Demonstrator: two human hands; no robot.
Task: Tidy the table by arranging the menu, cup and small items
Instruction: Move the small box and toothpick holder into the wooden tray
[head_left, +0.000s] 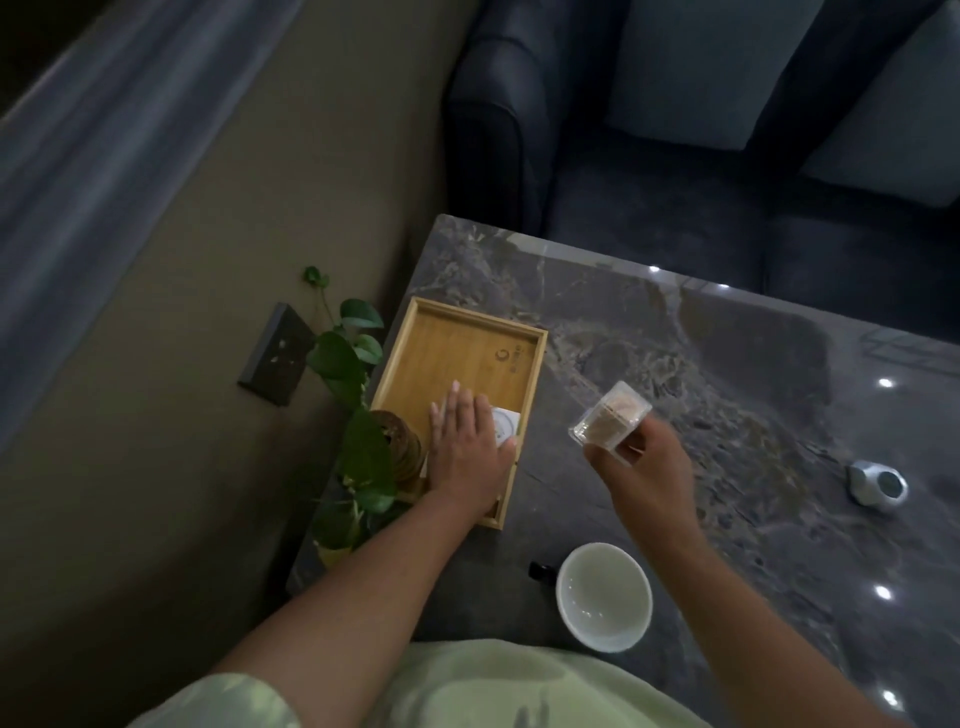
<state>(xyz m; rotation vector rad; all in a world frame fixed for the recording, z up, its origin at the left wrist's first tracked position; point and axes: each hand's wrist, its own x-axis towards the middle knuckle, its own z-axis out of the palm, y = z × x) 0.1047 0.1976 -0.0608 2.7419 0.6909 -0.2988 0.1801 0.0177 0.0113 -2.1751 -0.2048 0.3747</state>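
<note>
A shallow wooden tray (457, 343) lies at the left end of the dark marble table (727, 374). My left hand (465, 447) rests flat inside the tray, palm down over a small white card or coaster (506, 423) that shows at my fingers' right edge. My right hand (644, 467) is raised above the table to the right of the tray, holding a small clear plastic box of toothpicks (610, 415) by its lower end. A white cup (602, 595) with a dark handle stands near the table's front edge, close to my body.
A leafy potted plant (363, 447) and a woven holder (400, 441) crowd the tray's left side at the table edge. A small silver faceted object (878, 486) sits at the right. A dark sofa (675, 130) faces the far edge. A wall socket (275, 353) is on the left.
</note>
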